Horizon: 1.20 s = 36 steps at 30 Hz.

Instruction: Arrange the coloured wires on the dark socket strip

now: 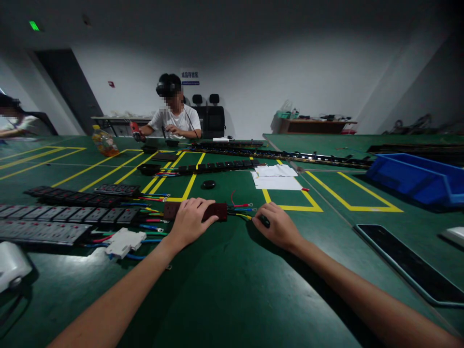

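Observation:
My left hand (pixel 190 220) lies over a dark red socket module (pixel 216 210) on the green table, fingers curled across its top. Coloured wires (pixel 242 209) with ring terminals stick out of the module's right end. My right hand (pixel 277 225) rests just right of those wires, closed around a small black object (pixel 264 222) that pokes out between the fingers. A white plastic part (pixel 123 241) with blue and red wires lies left of my left forearm.
Rows of dark socket strips (pixel 54 220) cover the left of the table. A black disc (pixel 208 184), white papers (pixel 276 177) and a blue bin (pixel 416 180) sit further back. A long black strip (pixel 406 263) lies at right. Another person (pixel 173 113) works at the far end.

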Each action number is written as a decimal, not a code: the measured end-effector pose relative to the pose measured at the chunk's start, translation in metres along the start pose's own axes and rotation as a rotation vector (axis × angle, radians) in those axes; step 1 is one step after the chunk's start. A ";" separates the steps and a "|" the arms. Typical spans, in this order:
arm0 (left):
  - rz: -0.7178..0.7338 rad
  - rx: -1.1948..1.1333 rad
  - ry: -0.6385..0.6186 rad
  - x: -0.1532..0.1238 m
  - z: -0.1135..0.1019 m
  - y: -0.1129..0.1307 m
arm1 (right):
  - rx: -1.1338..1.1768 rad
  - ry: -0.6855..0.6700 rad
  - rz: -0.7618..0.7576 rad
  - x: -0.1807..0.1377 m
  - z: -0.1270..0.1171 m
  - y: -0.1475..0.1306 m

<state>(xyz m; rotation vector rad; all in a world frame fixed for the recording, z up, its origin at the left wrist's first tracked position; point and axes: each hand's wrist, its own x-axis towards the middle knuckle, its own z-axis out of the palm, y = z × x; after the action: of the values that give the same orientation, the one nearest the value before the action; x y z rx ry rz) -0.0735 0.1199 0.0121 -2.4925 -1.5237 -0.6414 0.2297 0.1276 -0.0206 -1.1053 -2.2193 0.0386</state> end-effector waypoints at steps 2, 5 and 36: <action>0.002 -0.003 0.000 0.000 0.000 0.000 | -0.059 0.042 0.087 0.000 0.002 0.002; 0.006 -0.001 -0.001 0.000 -0.001 0.000 | -0.025 0.049 0.150 0.001 0.002 0.005; 0.060 0.008 0.042 -0.003 -0.002 0.001 | 0.027 -0.008 0.101 0.000 0.003 0.002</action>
<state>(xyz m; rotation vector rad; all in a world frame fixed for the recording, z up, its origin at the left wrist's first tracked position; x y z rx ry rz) -0.0745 0.1168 0.0123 -2.4924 -1.4281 -0.6723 0.2300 0.1294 -0.0235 -1.2037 -2.1625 0.1163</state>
